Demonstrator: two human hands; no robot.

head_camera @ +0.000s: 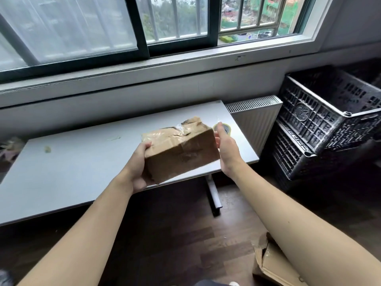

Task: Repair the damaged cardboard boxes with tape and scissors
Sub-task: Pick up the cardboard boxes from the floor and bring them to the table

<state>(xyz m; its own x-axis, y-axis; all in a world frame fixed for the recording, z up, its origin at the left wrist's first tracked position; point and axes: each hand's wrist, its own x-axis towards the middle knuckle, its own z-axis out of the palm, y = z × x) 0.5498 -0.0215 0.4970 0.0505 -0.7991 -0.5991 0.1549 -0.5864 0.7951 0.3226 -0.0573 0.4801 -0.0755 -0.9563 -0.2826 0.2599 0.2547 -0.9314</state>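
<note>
Over grey table (pixel 82 162), L hand (pixel 137 166) grips torn box (pixel 181 149); R hand (pixel 225 150) open beside it.

Small brown cardboard box (pixel 181 149): held tilted above the near right edge of the bench (pixel 72 162), top face torn and crumpled, with clear tape stretched across the tear. Tape roll (pixel 223 129): lies flat on the bench at far right, just behind the box, partly hidden. Second cardboard box (pixel 272 265): on the floor at near right, flap torn and open.
</note>
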